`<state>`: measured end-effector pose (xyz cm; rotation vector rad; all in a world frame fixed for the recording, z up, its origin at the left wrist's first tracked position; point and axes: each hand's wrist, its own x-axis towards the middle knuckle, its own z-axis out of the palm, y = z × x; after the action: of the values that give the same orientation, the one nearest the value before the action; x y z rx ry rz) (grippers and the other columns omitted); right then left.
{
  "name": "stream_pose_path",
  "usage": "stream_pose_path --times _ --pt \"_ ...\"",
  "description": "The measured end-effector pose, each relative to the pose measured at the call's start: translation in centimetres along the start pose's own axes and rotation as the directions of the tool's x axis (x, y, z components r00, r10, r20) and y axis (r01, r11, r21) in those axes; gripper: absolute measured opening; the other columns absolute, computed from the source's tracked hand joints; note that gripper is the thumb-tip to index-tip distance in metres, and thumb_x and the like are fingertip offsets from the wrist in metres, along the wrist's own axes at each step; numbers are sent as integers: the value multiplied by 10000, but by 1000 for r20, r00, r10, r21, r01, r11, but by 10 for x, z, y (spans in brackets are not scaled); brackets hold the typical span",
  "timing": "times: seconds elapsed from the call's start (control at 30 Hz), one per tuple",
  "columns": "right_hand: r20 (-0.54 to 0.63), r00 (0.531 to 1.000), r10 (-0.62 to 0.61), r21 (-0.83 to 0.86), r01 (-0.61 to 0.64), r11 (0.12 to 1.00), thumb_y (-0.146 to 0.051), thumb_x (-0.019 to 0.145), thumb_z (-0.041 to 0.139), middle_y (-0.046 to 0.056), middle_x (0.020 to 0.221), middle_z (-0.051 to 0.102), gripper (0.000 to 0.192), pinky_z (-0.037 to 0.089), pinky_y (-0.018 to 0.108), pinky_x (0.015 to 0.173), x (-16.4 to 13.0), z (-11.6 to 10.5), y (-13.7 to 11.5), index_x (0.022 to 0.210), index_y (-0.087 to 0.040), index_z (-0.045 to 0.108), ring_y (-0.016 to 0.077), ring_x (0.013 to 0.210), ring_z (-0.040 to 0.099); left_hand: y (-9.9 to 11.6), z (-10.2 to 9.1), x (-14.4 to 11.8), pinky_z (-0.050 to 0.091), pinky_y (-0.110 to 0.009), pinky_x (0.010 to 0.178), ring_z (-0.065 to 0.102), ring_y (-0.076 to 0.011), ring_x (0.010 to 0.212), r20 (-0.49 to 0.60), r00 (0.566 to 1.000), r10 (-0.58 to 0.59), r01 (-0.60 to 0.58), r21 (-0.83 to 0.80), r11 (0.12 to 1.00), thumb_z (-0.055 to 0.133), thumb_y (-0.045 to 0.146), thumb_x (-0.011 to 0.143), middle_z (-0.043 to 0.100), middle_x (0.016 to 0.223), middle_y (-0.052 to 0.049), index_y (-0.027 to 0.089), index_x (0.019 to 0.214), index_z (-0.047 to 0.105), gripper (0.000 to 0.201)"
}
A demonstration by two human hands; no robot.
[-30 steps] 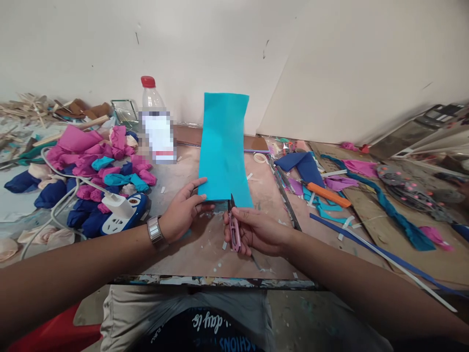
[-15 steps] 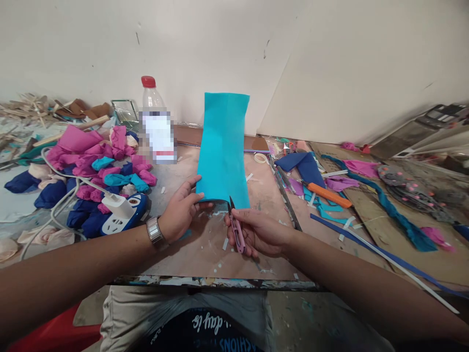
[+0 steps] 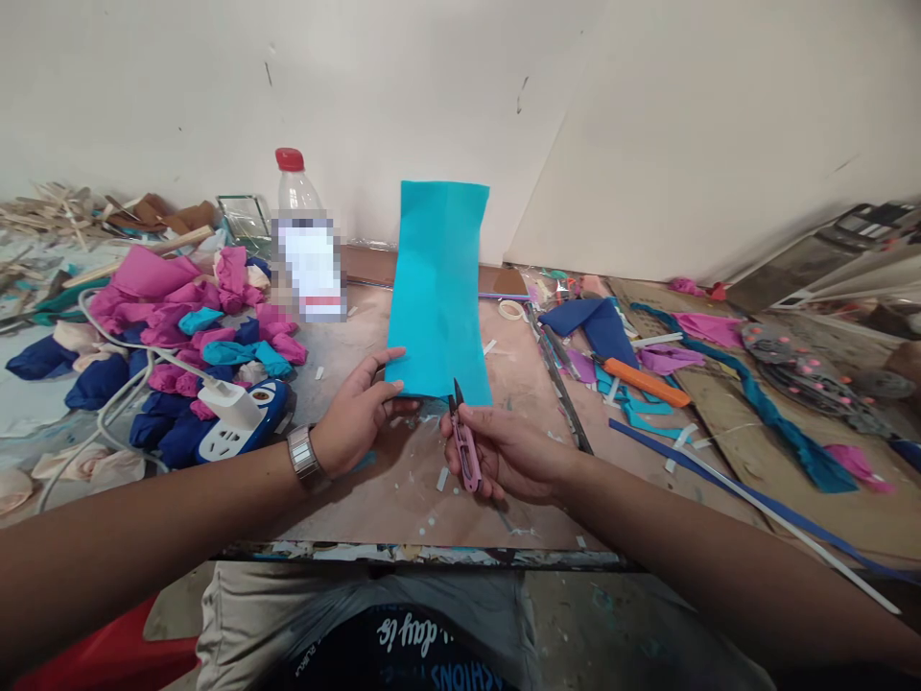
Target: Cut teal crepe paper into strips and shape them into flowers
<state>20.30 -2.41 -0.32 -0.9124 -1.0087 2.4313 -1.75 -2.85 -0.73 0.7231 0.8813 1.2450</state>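
Your right hand wraps the pink thread snips, so most of the handle is hidden and only the dark tips show at the teal sheet's near edge. Your left hand covers that sheet's near left corner. Beyond the left hand, the plastic bottle's label is blurred out. Both forearms are cut off by the picture's lower corners. Small white scraps between your hands are too tiny to identify.
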Motion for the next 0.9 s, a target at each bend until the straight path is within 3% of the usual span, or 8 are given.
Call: stream_pose_path --times 0.9 --pt "-34 999 -35 30 36 999 -454 1016 528 39 773 722 287 497 157 381 -1 7 -1 1009 -170 573 106 499 650 1 0 1 585 -335 797 682 -178 871 -28 997 -66 66 4 998 660 172 814 679 1118 -109 157 1312 573 506"
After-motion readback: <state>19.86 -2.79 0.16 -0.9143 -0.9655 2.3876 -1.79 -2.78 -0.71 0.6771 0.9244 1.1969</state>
